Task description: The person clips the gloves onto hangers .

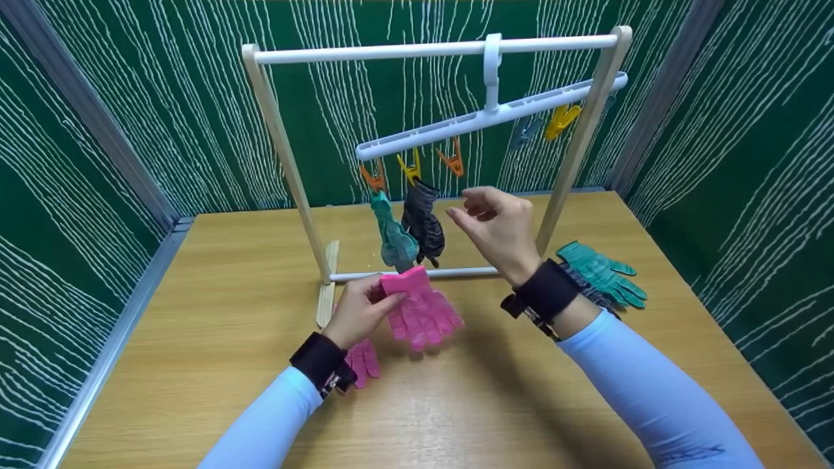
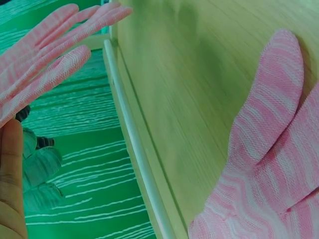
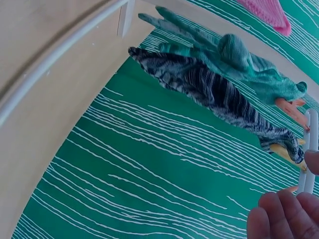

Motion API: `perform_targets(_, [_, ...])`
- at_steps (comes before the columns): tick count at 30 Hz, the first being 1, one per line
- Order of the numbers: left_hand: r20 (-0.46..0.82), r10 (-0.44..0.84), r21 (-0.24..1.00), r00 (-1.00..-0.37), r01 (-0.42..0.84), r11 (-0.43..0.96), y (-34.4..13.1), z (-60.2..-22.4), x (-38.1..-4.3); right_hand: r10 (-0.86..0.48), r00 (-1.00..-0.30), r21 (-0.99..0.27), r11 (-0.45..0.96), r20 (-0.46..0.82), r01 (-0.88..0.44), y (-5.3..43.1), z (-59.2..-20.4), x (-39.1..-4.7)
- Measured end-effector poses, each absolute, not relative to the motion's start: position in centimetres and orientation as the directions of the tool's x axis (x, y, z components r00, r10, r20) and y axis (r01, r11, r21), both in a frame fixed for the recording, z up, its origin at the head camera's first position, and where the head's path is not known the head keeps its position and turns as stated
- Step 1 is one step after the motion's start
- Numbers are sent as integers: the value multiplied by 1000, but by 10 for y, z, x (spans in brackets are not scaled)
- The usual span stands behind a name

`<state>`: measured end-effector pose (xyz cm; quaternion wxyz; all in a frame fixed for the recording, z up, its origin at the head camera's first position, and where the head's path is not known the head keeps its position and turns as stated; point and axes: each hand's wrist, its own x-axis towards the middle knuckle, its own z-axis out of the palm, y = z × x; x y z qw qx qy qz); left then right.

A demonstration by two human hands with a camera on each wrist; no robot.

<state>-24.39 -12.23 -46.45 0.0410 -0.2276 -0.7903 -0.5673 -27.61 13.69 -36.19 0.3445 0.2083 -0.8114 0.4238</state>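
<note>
My left hand pinches the cuff of a pink striped glove, which hangs fingers down above the table. Level with the bottom of a tilted white clip hanger, my right hand is raised with bent fingers and thumb apart, holding nothing. The vacant orange clothespin is just up and left of it. Farther left, a teal glove hangs from another orange clothespin, and a black-and-grey glove hangs from a yellow clothespin. A second pink glove lies below my left wrist.
A wooden stand with a white top bar carries the hanger. On the table's right lie a teal glove and a dark glove, partly behind my right wrist. Blue-grey and yellow clothespins hang at the hanger's right end.
</note>
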Motion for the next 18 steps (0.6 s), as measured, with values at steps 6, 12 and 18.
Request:
perform_targets(6, [329, 322, 873, -888, 416, 254, -122, -465, -244, -24, -684, -554, 566, 729, -610, 136, -353, -280])
perform_targets(12, [347, 324, 869, -880, 431, 242, -120, -467, -244, 7, -701, -574, 579, 713, -579, 134, -345, -284])
perform_targets(18, [340, 313, 873, -887, 421, 246, -119, -467, -244, 31, -708, -591, 577, 706, -564, 134, -339, -289])
